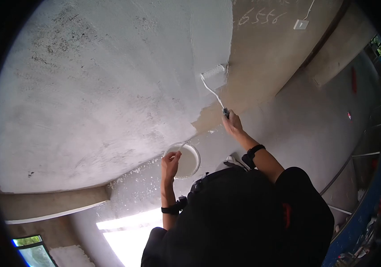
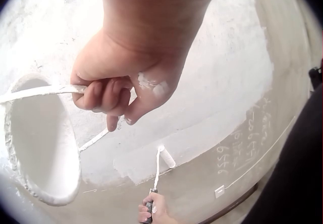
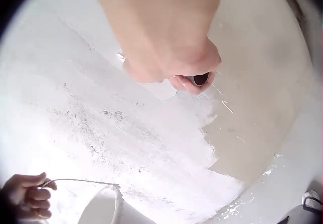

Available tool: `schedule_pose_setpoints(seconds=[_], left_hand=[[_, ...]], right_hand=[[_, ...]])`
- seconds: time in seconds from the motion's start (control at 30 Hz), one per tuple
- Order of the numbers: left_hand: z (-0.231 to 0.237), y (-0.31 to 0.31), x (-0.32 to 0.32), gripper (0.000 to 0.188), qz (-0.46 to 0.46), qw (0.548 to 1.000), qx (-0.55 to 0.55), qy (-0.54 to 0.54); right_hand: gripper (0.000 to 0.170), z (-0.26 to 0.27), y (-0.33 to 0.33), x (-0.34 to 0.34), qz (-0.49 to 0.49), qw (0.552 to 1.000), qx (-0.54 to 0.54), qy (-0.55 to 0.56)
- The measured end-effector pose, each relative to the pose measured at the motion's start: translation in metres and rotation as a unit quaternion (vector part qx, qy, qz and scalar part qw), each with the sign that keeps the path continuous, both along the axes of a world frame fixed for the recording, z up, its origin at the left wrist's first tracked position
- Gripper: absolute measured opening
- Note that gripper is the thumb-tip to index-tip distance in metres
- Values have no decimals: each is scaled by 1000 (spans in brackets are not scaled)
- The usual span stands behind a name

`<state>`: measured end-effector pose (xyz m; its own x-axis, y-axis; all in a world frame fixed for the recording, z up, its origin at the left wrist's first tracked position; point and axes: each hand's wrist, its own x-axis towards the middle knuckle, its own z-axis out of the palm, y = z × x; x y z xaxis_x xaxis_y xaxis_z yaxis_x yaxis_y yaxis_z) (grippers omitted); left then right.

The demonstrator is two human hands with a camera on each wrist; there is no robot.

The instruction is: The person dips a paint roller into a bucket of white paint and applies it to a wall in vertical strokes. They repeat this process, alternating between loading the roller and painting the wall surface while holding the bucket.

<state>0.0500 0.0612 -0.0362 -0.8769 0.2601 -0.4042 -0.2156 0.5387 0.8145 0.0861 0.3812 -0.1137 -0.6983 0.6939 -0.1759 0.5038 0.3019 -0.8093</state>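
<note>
My right hand [image 1: 232, 123] grips the dark handle [image 1: 225, 113] of a paint roller. Its bent, paint-coated rod leads to the white roller [image 1: 213, 71], which lies against the wall at the border of the white coat and the bare tan plaster. In the right wrist view, the butt of the handle [image 3: 201, 78] pokes out of the curled fingers. Down and to the left, my left hand [image 1: 171, 163] holds the bail handle [image 2: 40, 92] of a white bucket [image 2: 65, 199], fingers hooked round it. White paint smears [image 2: 151, 84] mark the thumb side of that hand.
White paint covers much of the wall [image 1: 123, 89]; tan plaster [image 1: 261, 53] with chalk numbers and a switch [image 1: 301, 24] lies right. Paint spatters [image 1: 141, 175] dot the grey floor by the wall. A shoe [image 1: 235, 162] shows near the bucket. Clutter [image 1: 368, 231] lines the far right.
</note>
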Motion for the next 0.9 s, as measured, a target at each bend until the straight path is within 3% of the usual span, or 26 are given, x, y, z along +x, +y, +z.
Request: schedule_pose_setpoints(seconds=[0.17, 0.27, 0.37, 0.5, 0.6, 0.67, 0.9], left_hand=[[1, -2, 2, 36, 13, 1000, -16, -15], [0, -3, 5, 35, 33, 999, -18, -10], [0, -5, 11, 35, 46, 998, -32, -11], [1, -7, 13, 35, 63, 997, -23, -23], [-2, -10, 15, 36, 72, 997, -7, -30], [1, -9, 17, 37, 76, 997, -11, -33], [-15, -12, 13, 38, 64, 998, -6, -16]], right_hand=[[55, -43, 0, 10, 49, 997, 0, -59], [57, -67, -1, 13, 61, 994, -44, -78], [54, -124, 1, 0, 29, 992, -7, -121], [58, -141, 6, -12, 55, 986, -20, -157], [63, -134, 9, -11, 63, 988, -41, -136], [67, -91, 4, -3, 43, 990, -57, -118], [61, -33, 12, 8, -12, 1000, 11, -3]])
